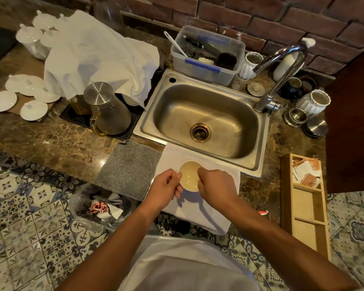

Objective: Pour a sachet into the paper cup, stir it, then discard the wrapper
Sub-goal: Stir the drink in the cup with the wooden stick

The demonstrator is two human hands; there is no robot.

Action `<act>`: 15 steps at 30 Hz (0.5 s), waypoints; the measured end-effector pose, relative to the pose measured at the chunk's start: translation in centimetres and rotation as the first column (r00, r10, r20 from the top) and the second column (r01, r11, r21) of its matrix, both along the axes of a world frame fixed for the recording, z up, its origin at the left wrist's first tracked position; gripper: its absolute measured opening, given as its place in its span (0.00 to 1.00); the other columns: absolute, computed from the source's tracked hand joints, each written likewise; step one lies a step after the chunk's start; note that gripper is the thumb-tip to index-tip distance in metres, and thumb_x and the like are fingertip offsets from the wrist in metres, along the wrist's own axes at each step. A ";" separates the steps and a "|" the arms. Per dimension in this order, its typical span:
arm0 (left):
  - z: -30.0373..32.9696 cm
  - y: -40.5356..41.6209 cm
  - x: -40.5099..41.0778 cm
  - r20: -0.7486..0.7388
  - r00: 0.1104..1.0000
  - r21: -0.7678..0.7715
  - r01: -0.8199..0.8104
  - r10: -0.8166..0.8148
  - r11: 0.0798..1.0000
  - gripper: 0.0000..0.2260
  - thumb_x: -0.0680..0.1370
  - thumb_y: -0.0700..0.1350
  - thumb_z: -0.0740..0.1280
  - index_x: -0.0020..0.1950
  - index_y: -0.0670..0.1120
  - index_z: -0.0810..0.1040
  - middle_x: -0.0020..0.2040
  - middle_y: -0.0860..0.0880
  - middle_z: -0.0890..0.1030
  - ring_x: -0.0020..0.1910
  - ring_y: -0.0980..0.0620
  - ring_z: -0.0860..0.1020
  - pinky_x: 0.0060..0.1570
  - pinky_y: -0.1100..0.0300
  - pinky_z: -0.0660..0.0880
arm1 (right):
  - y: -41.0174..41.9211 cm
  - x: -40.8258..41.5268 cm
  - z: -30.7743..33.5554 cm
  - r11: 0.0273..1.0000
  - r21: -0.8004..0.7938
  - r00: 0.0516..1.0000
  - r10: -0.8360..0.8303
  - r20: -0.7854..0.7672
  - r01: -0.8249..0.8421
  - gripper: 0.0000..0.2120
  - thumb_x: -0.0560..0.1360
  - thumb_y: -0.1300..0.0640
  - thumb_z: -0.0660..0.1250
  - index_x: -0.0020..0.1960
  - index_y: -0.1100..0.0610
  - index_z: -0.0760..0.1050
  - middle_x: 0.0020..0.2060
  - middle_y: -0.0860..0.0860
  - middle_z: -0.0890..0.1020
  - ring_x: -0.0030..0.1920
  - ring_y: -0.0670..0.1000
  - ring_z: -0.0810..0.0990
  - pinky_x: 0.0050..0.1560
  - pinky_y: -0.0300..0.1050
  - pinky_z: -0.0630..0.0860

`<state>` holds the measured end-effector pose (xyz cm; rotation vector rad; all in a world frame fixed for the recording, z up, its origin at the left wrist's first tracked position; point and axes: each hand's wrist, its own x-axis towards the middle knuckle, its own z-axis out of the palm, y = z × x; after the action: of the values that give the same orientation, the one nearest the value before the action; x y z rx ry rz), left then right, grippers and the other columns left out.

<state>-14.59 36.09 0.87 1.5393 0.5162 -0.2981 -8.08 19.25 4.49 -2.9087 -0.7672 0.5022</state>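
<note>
Paper cup (190,175) standing on a white cloth (200,204) at the front edge of the counter (51,141), just before the sink (206,120); pale liquid visible inside. Left hand (165,189) curled around the cup's left wall, thumb at the rim. Right hand (215,186) over the cup's right rim, fingers pinched closed; whatever they hold is too small to make out. Wooden organiser (305,204) with sachets (306,172) at the counter's right edge. Clear bag (97,208) of torn wrappers hangs below the front edge.
</note>
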 end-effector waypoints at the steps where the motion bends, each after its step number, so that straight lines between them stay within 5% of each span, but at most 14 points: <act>1: 0.0 0.0 0.0 -0.002 1.000 0.000 0.000 0.000 1.000 0.14 0.84 0.47 0.63 0.41 0.42 0.74 0.31 0.48 0.80 0.27 0.52 0.75 0.28 0.61 0.70 | 0.1 0.1 0.0 0.999 0.024 0.999 -0.027 -0.042 0.028 0.07 0.78 0.54 0.64 0.53 0.54 0.77 0.44 0.57 0.84 0.42 0.61 0.81 0.36 0.46 0.70; 4: 0.2 -0.1 0.0 -0.006 1.000 -0.005 -0.009 0.009 1.000 0.14 0.84 0.47 0.63 0.42 0.40 0.74 0.31 0.47 0.79 0.27 0.53 0.75 0.28 0.61 0.70 | 0.4 0.5 -0.1 0.987 0.111 0.984 -0.101 -0.144 0.117 0.06 0.77 0.54 0.63 0.45 0.55 0.78 0.42 0.56 0.85 0.41 0.59 0.81 0.35 0.46 0.70; 10: 0.4 -0.2 0.1 -0.013 1.000 0.000 -0.011 0.011 1.000 0.14 0.84 0.47 0.63 0.42 0.41 0.75 0.31 0.47 0.80 0.27 0.54 0.75 0.28 0.62 0.70 | 0.6 0.0 -0.8 0.923 0.254 0.957 -0.279 -0.082 0.291 0.08 0.78 0.48 0.67 0.46 0.51 0.77 0.40 0.52 0.85 0.42 0.56 0.81 0.37 0.45 0.66; 15: 0.3 0.0 0.0 -0.022 1.000 0.007 -0.016 0.016 1.000 0.14 0.84 0.48 0.63 0.43 0.40 0.75 0.32 0.48 0.80 0.28 0.54 0.76 0.28 0.62 0.70 | -0.5 -0.4 -0.9 0.712 0.450 0.841 -0.430 -0.328 0.539 0.09 0.77 0.50 0.72 0.41 0.54 0.80 0.34 0.48 0.82 0.38 0.50 0.79 0.39 0.47 0.73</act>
<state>-14.59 36.13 1.19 1.5394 0.5471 -0.3016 -8.45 18.75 3.56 -2.3432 -0.0524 0.4252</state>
